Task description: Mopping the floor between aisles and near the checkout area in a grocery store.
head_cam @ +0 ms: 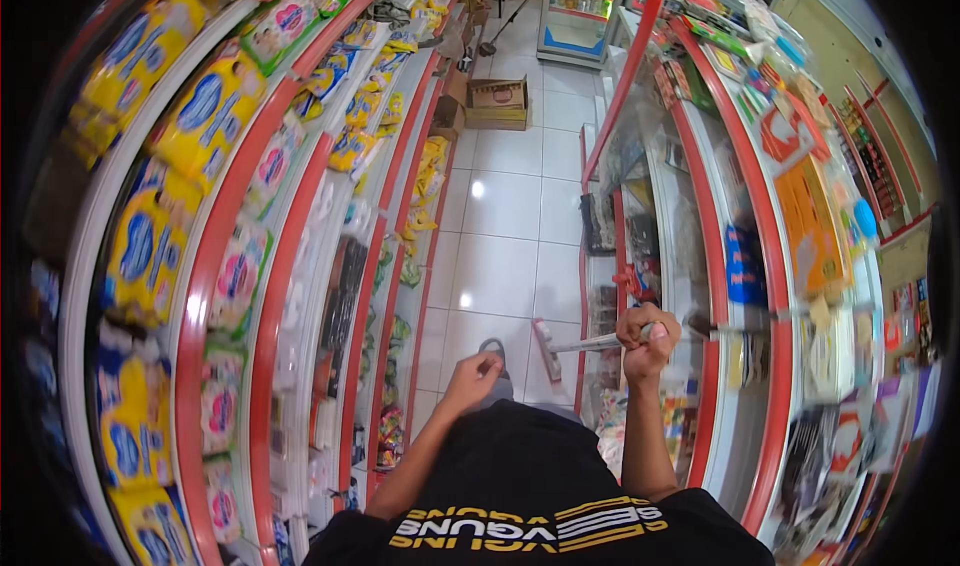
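Observation:
My right hand (651, 345) is wrapped around the top of a long pale handle (589, 343), held beside the right-hand shelves. The handle slants down to a narrow pink-and-white broom head (547, 350), which rests on the tiled floor close to those shelves. In front of my body hangs my left hand (474, 380), fingers loosely curled, with nothing visible in it. Just beyond it, one dark shoe (492, 347) shows on the floor; the other foot is hidden.
Red-edged shelves with yellow diaper packs (142, 247) line the left side. Shelves of packaged goods, including an orange box (811, 225), line the right. Along the white-tiled aisle (499, 266) stand an open cardboard box (496, 105) and, farther back, a glass-door display cooler (576, 18).

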A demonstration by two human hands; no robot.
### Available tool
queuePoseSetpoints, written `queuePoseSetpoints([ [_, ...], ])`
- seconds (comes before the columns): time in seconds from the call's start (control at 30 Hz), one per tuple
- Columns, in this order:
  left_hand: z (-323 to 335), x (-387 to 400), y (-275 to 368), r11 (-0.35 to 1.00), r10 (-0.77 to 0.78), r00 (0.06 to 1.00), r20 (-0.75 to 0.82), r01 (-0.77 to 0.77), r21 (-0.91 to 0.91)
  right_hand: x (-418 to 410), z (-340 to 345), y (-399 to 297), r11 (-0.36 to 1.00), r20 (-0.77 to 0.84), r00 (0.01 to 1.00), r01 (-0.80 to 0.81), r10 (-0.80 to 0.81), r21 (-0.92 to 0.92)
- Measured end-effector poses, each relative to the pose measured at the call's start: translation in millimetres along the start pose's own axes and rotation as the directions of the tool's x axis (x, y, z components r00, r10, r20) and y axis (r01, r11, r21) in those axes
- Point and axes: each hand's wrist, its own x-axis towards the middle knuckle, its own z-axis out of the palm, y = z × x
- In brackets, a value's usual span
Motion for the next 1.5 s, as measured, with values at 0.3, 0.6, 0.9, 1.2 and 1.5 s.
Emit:
queuePoseSetpoints([
  [0.3, 2.9, 331.7, 117.9, 0.976, 0.189, 0.913, 0.363, -0.215, 0.032, 204.9, 17.1, 91.6, 0.962, -0.139, 0.954, 0.252, -0.265, -0.105],
  [0.6, 21.8, 601.4, 134.2, 0.908, 0.405, 0.808, 0.429, -0.41, -0.085, 469.5, 27.7, 228.2, 0.913, 0.056, 0.93, 0.368, -0.364, -0.178],
  [0.9, -5.9, 872.6, 155.4, 0.966, 0.188, 0.982, 0.017, -0.182, -0.185, 720.9, 45.9, 342.5, 0.885, 0.428, 0.807, 0.465, -0.408, -0.032],
  [1.2, -48.8, 1189.8, 166.1, 0.87, 0.356, 0.934, 0.0, -0.332, -0.365, 985.5, 73.2, 456.8, 0.874, 0.421, 0.853, 0.43, -0.31, -0.227],
  [1.5, -97.7, 1416.1, 181.2, 0.917, 0.32, 0.946, 0.046, -0.297, -0.267, 1182.5, 63.9, 572.1, 0.984, 0.284, 0.954, 0.136, -0.1, -0.113],
])
